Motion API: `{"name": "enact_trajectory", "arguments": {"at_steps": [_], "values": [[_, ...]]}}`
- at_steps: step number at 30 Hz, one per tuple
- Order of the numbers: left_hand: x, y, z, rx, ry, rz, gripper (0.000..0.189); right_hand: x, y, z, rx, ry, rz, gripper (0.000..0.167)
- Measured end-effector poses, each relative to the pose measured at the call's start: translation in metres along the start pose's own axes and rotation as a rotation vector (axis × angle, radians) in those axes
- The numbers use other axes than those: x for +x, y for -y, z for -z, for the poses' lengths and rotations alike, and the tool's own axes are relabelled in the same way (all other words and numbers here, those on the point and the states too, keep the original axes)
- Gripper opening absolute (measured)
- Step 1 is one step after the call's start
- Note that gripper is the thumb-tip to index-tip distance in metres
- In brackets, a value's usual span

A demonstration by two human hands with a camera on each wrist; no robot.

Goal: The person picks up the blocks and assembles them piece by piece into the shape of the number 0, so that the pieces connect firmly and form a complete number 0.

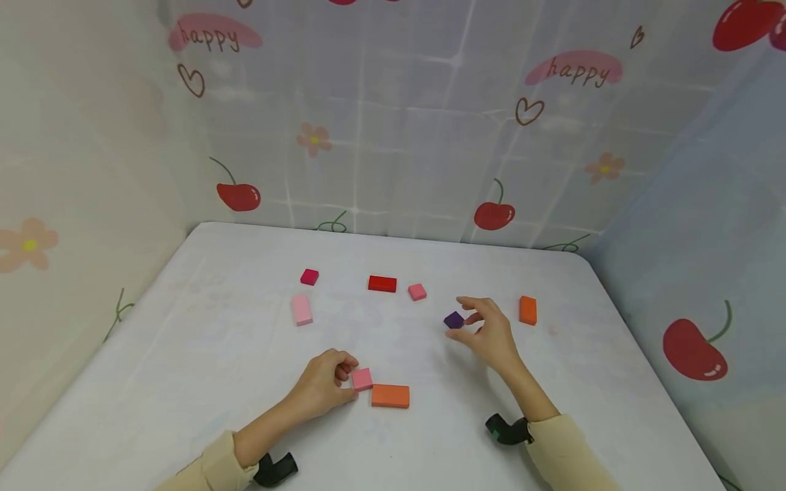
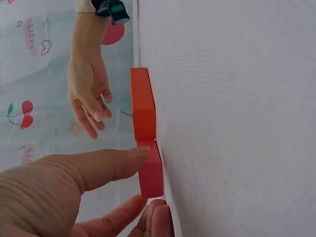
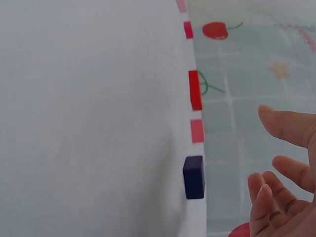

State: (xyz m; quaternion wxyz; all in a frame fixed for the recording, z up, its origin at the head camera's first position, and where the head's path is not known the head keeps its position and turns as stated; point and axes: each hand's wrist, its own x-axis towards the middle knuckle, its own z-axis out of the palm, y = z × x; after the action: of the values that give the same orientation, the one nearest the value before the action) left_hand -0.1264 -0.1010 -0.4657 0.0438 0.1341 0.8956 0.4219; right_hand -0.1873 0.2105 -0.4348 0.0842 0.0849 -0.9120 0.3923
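Cherry-print curtain [image 1: 405, 157] behind a white table [image 1: 202, 354]

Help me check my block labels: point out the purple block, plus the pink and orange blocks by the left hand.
Purple block [image 1: 454, 319]: head view, top face.
Pink block [image 1: 361, 378]: head view, top face.
Orange block [image 1: 390, 394]: head view, top face.

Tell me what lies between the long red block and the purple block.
A small pink block lies between the long red block and the purple block; the head and right wrist views both show it.
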Motion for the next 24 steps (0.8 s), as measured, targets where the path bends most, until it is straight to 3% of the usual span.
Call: {"name": "enact_trajectory", "arguments": {"at_steps": [5, 12, 24], "values": [[0.0, 0.001, 0.0, -0.008, 0.005, -0.005, 0.037, 0.017, -0.024, -0.001, -0.014, 0.011, -0.102, 0.065], [0.001, 0.001, 0.0, -0.004, 0.001, -0.005, 0.037, 0.022, -0.043, -0.008, -0.027, 0.034, -0.131, 0.064], [0.002, 0.0, -0.001, -0.007, 0.004, 0.017, 0.035, 0.018, -0.05, -0.016, 0.005, 0.02, -0.181, 0.056]]}}
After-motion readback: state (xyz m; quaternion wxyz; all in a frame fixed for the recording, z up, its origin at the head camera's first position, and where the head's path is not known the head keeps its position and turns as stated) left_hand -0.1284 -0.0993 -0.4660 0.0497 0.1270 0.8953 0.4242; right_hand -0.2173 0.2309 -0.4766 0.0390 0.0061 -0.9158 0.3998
